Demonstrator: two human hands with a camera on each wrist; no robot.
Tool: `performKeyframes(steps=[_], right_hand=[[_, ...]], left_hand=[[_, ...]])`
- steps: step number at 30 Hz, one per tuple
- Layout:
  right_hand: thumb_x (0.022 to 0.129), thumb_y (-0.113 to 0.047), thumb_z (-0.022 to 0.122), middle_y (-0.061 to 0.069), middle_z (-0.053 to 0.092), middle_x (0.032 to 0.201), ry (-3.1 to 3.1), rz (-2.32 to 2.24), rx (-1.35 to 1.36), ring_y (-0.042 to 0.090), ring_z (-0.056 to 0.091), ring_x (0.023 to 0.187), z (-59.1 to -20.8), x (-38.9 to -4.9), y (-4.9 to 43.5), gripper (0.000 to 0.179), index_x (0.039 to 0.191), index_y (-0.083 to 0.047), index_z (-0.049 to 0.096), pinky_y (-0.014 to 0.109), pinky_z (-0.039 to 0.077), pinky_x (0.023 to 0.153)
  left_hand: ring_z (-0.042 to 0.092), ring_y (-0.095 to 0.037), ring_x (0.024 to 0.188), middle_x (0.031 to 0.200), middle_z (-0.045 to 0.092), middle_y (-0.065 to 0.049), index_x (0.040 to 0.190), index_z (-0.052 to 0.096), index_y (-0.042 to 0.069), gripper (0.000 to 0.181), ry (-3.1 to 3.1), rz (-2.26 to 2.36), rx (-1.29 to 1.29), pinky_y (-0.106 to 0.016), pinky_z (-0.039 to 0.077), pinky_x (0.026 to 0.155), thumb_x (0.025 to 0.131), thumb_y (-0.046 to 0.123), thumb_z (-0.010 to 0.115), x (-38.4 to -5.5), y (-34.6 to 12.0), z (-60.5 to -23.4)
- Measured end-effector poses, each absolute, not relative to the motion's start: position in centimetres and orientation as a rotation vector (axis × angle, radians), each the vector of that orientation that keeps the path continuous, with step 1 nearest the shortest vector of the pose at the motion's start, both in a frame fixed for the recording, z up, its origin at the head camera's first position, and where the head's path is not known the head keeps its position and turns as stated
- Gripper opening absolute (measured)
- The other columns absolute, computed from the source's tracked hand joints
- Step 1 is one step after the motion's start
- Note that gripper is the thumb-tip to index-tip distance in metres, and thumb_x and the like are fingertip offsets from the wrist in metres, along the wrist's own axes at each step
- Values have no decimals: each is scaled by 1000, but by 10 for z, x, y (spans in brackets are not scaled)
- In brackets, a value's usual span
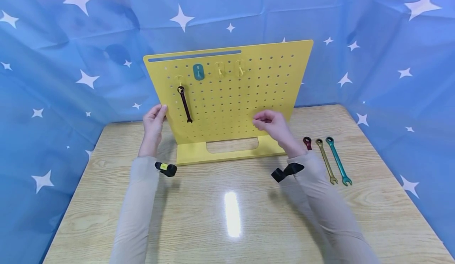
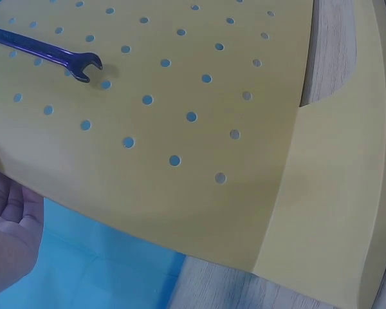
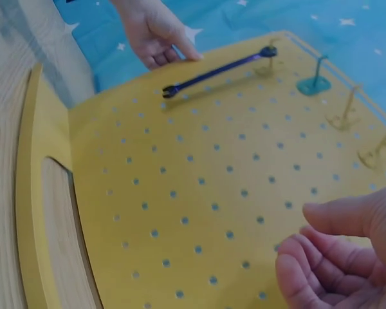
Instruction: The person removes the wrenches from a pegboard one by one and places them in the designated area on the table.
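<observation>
A yellow pegboard (image 1: 227, 98) stands on its base. At its left edge my left hand (image 1: 155, 115) grips the board, thumb on the front and fingers behind. A dark purple combination wrench (image 1: 185, 105) hangs by its ring end from the leftmost hook (image 1: 179, 81). To the right of that hook sit a teal hook (image 1: 198, 72) and two yellow hooks, all bare. My right hand (image 1: 271, 125) is in front of the board's lower right part, fingers loosely bent, thumb apart from them in the right wrist view, with nothing held.
Right of the board on the wooden table (image 1: 213, 216) lie a red wrench (image 1: 307, 142), partly hidden by my right forearm, a gold wrench (image 1: 326, 161) and a teal wrench (image 1: 339, 161). A blue star-patterned cloth (image 1: 227, 11) hangs behind and at both sides.
</observation>
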State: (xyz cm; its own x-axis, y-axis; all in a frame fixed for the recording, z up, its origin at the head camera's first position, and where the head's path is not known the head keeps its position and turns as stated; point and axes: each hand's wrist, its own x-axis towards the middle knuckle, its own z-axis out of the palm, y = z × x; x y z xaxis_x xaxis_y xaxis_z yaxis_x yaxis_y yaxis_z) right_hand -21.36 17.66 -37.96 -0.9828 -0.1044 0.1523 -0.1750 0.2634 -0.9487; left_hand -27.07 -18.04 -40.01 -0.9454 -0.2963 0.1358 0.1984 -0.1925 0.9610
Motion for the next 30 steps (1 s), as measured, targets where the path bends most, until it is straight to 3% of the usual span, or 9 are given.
performKeyframes(steps=[8, 12, 19, 24, 30], right_hand=[[87, -4, 65, 11, 63, 84, -2496, 1894, 300, 9, 57, 67, -374, -216, 149, 19, 101, 9, 61, 19, 48, 63], [87, -5, 66, 10, 62, 84, -2501, 1910, 310, 13, 58, 70, -376, -220, 137, 19, 101, 7, 62, 21, 49, 64], [87, -3, 65, 10, 65, 89, -2453, 1968, 410, 13, 59, 74, -372, -223, 116, 21, 104, 9, 61, 32, 53, 73], [86, -3, 66, 18, 65, 100, -2440, 1985, 446, 12, 60, 81, -369, -225, 101, 27, 109, 10, 61, 26, 52, 76], [84, -1, 67, 20, 64, 107, -2416, 2011, 465, 20, 62, 91, -367, -230, 83, 29, 111, 7, 61, 28, 51, 83]], left_hand=[[55, -8, 68, 71, 64, 8, 76, 69, 24, 22, -1782, -2195, 127, -19, 47, 65, 90, 9, 62, -270, -181, -399], [54, -8, 68, 70, 63, 7, 76, 69, 25, 21, -1795, -2190, 134, -20, 46, 66, 90, 10, 62, -270, -181, -398], [55, -8, 67, 69, 64, 7, 76, 69, 24, 22, -1770, -2212, 123, -19, 46, 65, 90, 8, 62, -270, -181, -398], [57, -7, 68, 70, 65, 7, 76, 69, 23, 22, -1760, -2229, 131, -20, 47, 68, 90, 8, 63, -270, -180, -398], [56, -7, 67, 69, 64, 7, 75, 69, 23, 22, -1756, -2233, 135, -21, 47, 68, 90, 7, 63, -271, -181, -398]])
